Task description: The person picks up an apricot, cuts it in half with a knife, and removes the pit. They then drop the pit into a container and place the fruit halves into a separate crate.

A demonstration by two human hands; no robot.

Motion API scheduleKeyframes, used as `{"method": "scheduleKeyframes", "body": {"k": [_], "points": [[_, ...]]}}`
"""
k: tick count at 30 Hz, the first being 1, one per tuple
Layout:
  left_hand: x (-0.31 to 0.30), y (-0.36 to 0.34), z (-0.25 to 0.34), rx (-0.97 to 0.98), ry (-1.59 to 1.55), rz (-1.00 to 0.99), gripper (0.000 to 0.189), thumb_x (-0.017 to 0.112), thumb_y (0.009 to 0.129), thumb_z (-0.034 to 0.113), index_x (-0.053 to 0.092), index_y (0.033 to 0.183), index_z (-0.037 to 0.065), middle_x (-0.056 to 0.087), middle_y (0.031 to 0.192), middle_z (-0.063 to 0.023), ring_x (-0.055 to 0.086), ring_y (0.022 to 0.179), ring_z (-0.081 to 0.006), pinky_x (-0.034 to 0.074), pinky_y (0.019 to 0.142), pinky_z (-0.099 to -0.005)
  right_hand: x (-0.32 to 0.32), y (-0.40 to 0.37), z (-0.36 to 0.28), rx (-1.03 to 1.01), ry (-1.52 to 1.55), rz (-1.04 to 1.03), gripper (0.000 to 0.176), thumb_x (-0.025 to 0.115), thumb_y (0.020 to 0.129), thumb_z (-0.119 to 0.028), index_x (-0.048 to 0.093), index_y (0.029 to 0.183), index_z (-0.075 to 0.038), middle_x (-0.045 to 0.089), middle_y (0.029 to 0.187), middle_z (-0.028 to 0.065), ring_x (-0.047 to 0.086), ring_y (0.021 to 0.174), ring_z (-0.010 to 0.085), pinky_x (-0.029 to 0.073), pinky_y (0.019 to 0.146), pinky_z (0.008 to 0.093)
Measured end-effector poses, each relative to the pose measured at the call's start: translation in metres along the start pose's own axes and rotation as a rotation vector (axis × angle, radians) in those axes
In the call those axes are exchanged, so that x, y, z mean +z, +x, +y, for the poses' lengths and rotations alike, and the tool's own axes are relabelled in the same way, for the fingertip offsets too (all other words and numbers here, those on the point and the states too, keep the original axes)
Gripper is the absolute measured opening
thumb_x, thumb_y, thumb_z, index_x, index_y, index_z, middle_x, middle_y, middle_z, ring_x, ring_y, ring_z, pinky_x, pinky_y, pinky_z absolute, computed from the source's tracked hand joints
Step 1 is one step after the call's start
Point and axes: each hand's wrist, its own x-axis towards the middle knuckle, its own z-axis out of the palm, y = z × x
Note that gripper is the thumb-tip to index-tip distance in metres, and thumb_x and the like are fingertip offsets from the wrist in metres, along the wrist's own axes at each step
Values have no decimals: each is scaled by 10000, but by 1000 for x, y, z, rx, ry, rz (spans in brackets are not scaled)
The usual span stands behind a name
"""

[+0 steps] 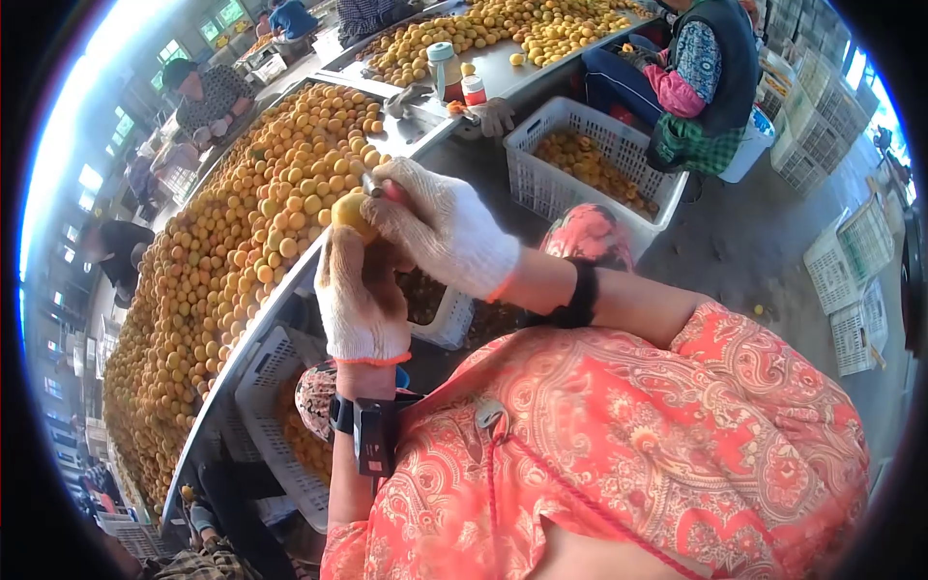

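My left hand (362, 295), in a pale knitted glove stained brown, grips a yellow apricot (352, 215) near the middle of the head view. My gloved right hand (447, 227) is closed around the red handle of a small knife (393, 191). Its short blade points toward the fruit, and my right fingertips are right at the apricot's side. Both hands are raised over the near edge of a metal table (253, 335). Just beyond them spreads a large heap of orange apricots (261, 208).
Below the table edge stand a white crate of apricots (275, 387) and a smaller white crate (454, 319). Another crate (570, 121) holds cut fruit, beside a seated person (701, 77). A bottle (444, 68), a red jar (473, 90) and a grey glove (495, 116) rest on the table.
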Motion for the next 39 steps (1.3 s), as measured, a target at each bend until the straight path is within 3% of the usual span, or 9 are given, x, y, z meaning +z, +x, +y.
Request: {"method": "scheduleKeyframes", "body": {"k": [7, 10, 14, 19, 23, 29, 32, 35, 39], "points": [[13, -7, 16, -11, 460, -81, 423, 526, 1005, 148, 483, 1407, 23, 670, 1010, -49, 567, 646, -64, 460, 568, -190, -7, 4, -8, 28, -57, -10, 356, 649, 935, -356, 523, 883, -27, 595, 744, 207, 619, 738, 424, 457, 598, 440], [17, -9, 12, -3, 725, -29, 448, 503, 1021, 171, 451, 1436, 13, 655, 1094, -60, 610, 783, -78, 488, 660, -191, -3, 7, -5, -25, -80, 15, 356, 642, 937, -367, 540, 862, -34, 594, 728, 211, 618, 727, 421, 463, 602, 445], [-3, 4, -16, 142, 537, 3, 466, 485, 1038, 212, 432, 1458, 19, 578, 1306, -99, 585, 1126, -144, 476, 942, -271, 9, 11, 5, 51, -61, 9, 350, 640, 927, -376, 566, 831, -47, 601, 692, 206, 623, 699, 416, 473, 606, 462], [11, 11, -11, -137, -67, 95, 377, 577, 1005, 338, 591, 1265, 65, 653, 1144, -40, 635, 1050, -171, 520, 927, -334, 19, 16, 9, -3, -200, 35, 258, 634, 892, -313, 602, 842, -62, 640, 726, 190, 650, 712, 404, 506, 622, 484], [6, 12, -13, -238, -209, 164, 433, 488, 1022, 438, 560, 1320, 131, 636, 1261, -45, 630, 1150, -236, 532, 966, -388, 28, 19, 18, -131, -313, 32, 256, 651, 858, -325, 610, 833, -73, 653, 743, 176, 659, 710, 387, 525, 637, 481], [14, 7, -6, -429, -49, 456, 452, 517, 973, 515, 575, 1276, 185, 658, 1199, -19, 662, 1065, -218, 571, 855, -392, 31, 13, 34, -238, -412, -25, 274, 685, 816, -355, 612, 824, -91, 654, 738, 140, 672, 711, 353, 528, 622, 464], [-25, 11, -18, -522, -105, 267, 465, 480, 965, 558, 575, 1260, 211, 663, 1157, 1, 670, 1013, -219, 575, 772, -374, 26, 13, 37, -308, -403, -53, 269, 703, 801, -358, 613, 819, -106, 651, 734, 117, 670, 697, 336, 525, 602, 447], [-13, -3, -12, -543, 33, 374, 462, 435, 976, 569, 572, 1257, 229, 672, 1108, 28, 680, 946, -199, 570, 711, -344, 22, 10, 39, -453, -358, -104, 264, 756, 785, -286, 605, 826, -74, 618, 733, 160, 646, 685, 387, 520, 580, 426], [-17, 10, -23, -470, -59, 337, 436, 460, 982, 555, 581, 1253, 236, 681, 1101, 32, 686, 925, -190, 574, 698, -337, 19, 8, 43, -282, -269, -110, 242, 727, 814, -276, 598, 823, -73, 611, 729, 172, 631, 678, 395, 503, 591, 442]]}}
